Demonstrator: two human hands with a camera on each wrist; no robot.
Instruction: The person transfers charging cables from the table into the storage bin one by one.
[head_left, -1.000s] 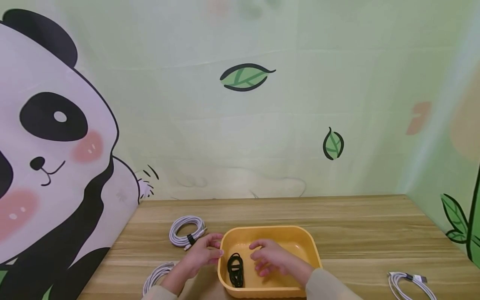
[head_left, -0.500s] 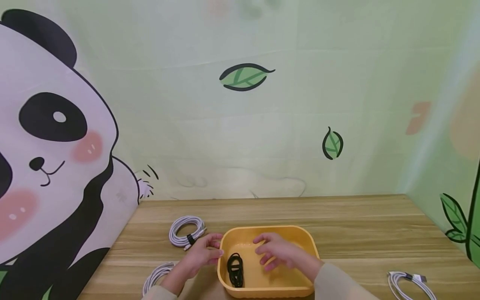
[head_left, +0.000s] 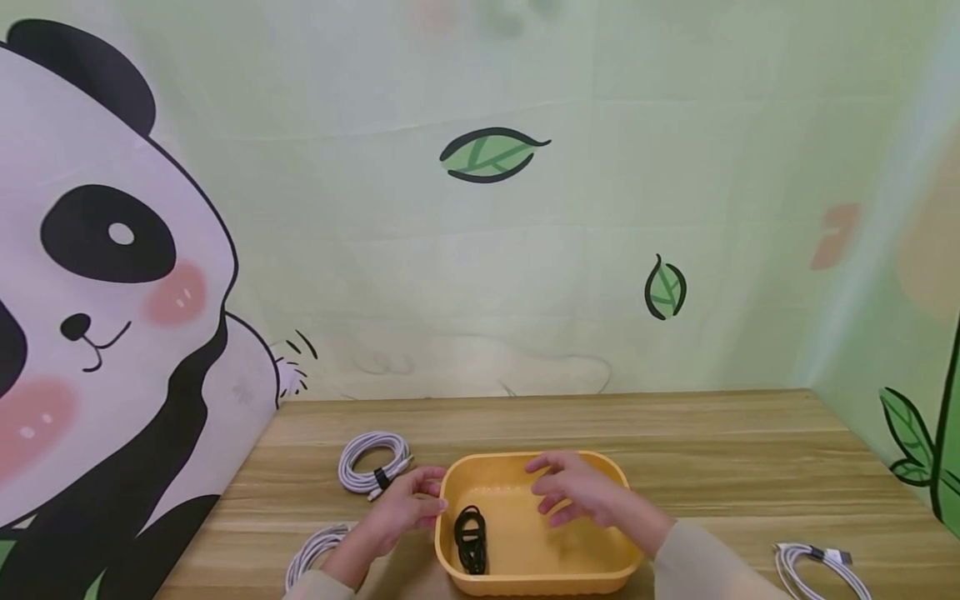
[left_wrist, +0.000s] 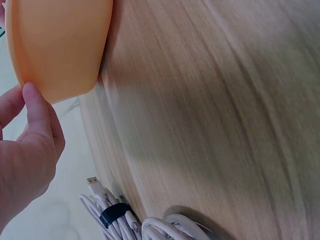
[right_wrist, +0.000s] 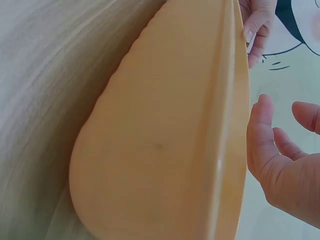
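Note:
A yellow plastic box (head_left: 540, 581) stands on the table, a coiled black cable (head_left: 471, 540) inside at its left end. At the box's left rim, my left hand (head_left: 401, 507) pinches the edge between thumb and fingers; the left wrist view shows fingertips (left_wrist: 31, 92) against the outer wall. My right hand (head_left: 577, 490) hovers over the back right part of the box, fingers spread and slightly bent, nothing in them. In the right wrist view it appears beyond the rim, thumb apart from the fingers.
A coiled white cable (head_left: 375, 463) with a black strap lies behind my left hand. Another white coil (head_left: 315, 550) is partly covered by my left forearm. A white USB cable (head_left: 822, 567) lies at the right front. A printed panda backdrop (head_left: 480, 275) hangs behind the wooden table (head_left: 735, 467).
My right hand has moved rightward and a little back, rising from low inside the box. My left hand, the box and the cables have stayed put.

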